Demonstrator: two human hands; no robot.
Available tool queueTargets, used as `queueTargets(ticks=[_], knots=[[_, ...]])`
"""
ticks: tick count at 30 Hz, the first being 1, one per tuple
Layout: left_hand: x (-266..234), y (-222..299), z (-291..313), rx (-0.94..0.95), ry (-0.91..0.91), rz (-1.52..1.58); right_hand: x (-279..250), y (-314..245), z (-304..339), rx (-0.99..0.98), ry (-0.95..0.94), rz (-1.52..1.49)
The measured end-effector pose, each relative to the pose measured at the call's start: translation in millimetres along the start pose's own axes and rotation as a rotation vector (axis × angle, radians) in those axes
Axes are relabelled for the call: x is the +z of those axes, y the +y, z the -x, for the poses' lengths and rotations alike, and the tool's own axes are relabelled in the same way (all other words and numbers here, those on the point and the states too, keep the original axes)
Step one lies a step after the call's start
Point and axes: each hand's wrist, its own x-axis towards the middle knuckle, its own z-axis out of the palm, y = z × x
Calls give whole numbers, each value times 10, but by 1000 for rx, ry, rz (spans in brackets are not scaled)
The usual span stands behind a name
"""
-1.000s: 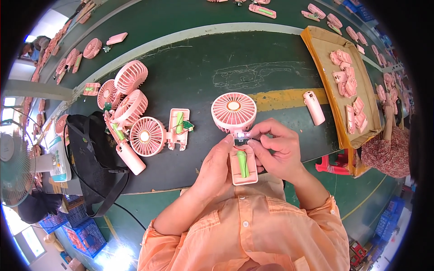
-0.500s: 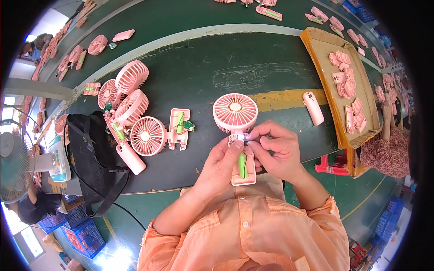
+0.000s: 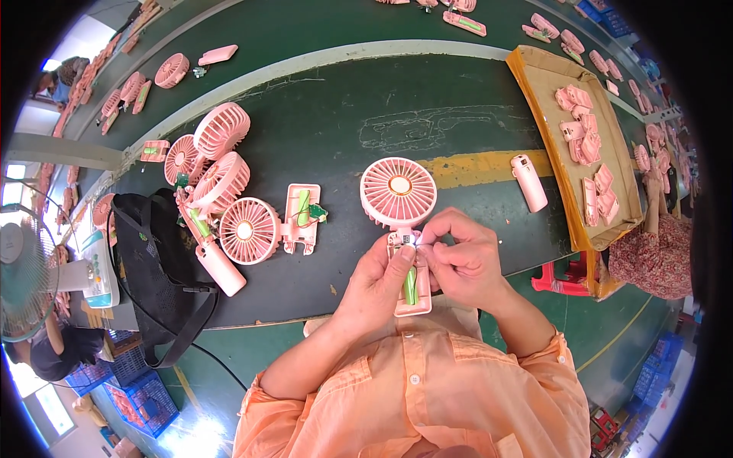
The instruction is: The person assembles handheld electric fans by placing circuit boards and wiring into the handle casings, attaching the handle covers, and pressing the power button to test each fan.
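A pink handheld fan (image 3: pixel 398 191) lies in front of me at the table's edge, its round head pointing away. Its handle is open, with a green battery (image 3: pixel 411 287) inside. My left hand (image 3: pixel 374 281) grips the handle from the left, thumb on top near the neck. At the neck sits a small dark and white part (image 3: pixel 407 240). My right hand (image 3: pixel 472 267) is closed in a pinch beside that part; whatever its fingertips hold is too small to make out.
Several fans (image 3: pixel 250 230) lie at the left, one with its handle open. Beside them rests a black bag (image 3: pixel 156 244). To the right are a pink handle cover (image 3: pixel 529 183) and a cardboard tray (image 3: pixel 622 179) of pink parts. A belt (image 3: pixel 305 30) carrying fan parts runs behind.
My right fingertips have shifted slightly at the neck, and the small part there shows more plainly. The handle has tipped a little. Parts on the far belt have moved right.
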Motion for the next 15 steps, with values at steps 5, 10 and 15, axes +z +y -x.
queueTargets(ticks=[5,10,15], knots=[[-7,-10,1,17,-7,-25,10,-4,7,11,3,-17],[19,28,0,-18,8,0,14,19,16,3,-3,-18],[43,66,0,-39,23,34,21,26,26,20,-2,-24]])
